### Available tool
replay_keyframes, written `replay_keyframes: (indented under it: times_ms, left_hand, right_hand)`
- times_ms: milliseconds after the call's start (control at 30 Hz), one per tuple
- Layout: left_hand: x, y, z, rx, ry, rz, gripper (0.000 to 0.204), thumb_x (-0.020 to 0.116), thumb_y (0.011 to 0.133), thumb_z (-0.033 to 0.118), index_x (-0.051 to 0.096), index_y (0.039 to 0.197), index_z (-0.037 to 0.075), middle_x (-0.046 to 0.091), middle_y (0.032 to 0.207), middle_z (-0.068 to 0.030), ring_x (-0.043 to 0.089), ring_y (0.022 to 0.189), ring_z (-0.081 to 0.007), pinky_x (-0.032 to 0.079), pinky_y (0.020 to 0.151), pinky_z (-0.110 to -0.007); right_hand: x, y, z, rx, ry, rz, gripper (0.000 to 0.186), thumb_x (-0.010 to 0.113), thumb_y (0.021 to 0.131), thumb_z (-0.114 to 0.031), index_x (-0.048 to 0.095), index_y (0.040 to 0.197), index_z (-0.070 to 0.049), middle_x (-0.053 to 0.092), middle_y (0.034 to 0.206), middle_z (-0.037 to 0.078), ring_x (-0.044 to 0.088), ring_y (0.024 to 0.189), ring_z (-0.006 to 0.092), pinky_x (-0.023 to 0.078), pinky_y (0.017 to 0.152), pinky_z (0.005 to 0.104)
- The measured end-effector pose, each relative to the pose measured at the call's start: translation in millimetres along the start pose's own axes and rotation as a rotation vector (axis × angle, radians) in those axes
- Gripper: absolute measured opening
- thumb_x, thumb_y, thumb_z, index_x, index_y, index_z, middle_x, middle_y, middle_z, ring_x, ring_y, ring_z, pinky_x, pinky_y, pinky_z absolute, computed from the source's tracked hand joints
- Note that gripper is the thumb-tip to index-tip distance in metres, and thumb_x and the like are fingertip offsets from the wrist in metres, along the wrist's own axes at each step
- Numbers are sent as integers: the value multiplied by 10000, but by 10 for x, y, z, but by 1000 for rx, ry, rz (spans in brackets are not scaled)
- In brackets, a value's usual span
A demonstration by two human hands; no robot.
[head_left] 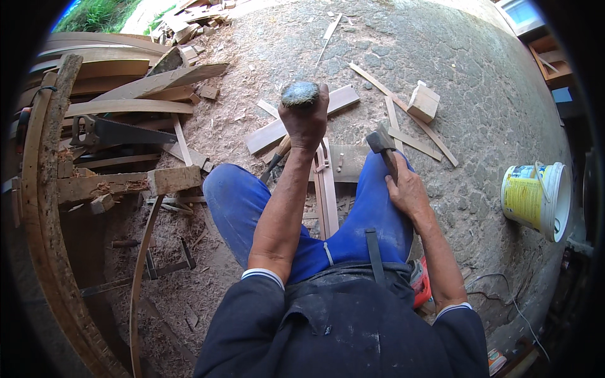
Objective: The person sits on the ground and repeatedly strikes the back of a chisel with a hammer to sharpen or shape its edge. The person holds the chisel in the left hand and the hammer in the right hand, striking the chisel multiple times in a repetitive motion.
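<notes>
My left hand [302, 123] is closed around an upright tool [300, 93], seen end-on with a round, battered grey top; the rest is hidden by the hand. My right hand [405, 192] grips a hammer [382, 138] by its wooden handle, its dark head raised over my right knee. Between my legs lies a long, narrow wooden workpiece [326, 201], with small wooden bits on it, across a low board [350, 173]. A wood-handled chisel-like tool [275, 160] shows just left of my left forearm.
Stacked curved timbers [107, 66], a handsaw [126, 132] and a rough wooden frame [44, 208] stand at left. Ahead lie planks [337, 104], thin strips and a wood block [423, 101] amid shavings. A white bucket [532, 201] and loose cord [510, 296] are at right.
</notes>
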State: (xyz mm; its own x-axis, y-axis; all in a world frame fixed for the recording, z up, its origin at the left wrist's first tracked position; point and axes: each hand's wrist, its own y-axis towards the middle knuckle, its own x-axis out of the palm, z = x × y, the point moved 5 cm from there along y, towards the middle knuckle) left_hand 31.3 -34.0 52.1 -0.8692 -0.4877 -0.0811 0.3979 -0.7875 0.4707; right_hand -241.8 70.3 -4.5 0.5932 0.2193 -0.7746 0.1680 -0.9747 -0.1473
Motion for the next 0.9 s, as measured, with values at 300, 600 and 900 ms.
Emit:
replay_keyframes:
  times_ms: [300, 600, 900]
  left_hand:
    - [118, -109, -23, 24, 61, -227, 192, 843, 833, 156, 700, 828, 27, 720, 759, -58, 697, 698, -176, 543, 689, -344]
    - [120, -107, 130, 107, 57, -120, 225, 808, 855, 141, 657, 724, 38, 650, 658, -27, 614, 607, -155, 499, 629, -342]
    - [124, -132, 76, 129, 175, -130, 206, 838, 799, 174, 693, 822, 30, 723, 755, -87, 724, 706, -243, 555, 694, -368]
  right_hand:
    - [-12, 1, 13, 15, 55, -14, 628, 652, 914, -165, 408, 1473, -17, 675, 1137, 352, 655, 1080, 527, 524, 970, 559]
    - [-187, 44, -199, 130, 416, -58, 659, 730, 878, -178, 465, 1462, -28, 703, 1117, 203, 701, 1037, 324, 550, 937, 420]
    - [-811, 15, -1297, -205, 310, 60, 672, 714, 916, -109, 414, 1512, -27, 676, 1232, 235, 683, 1144, 349, 530, 996, 449]
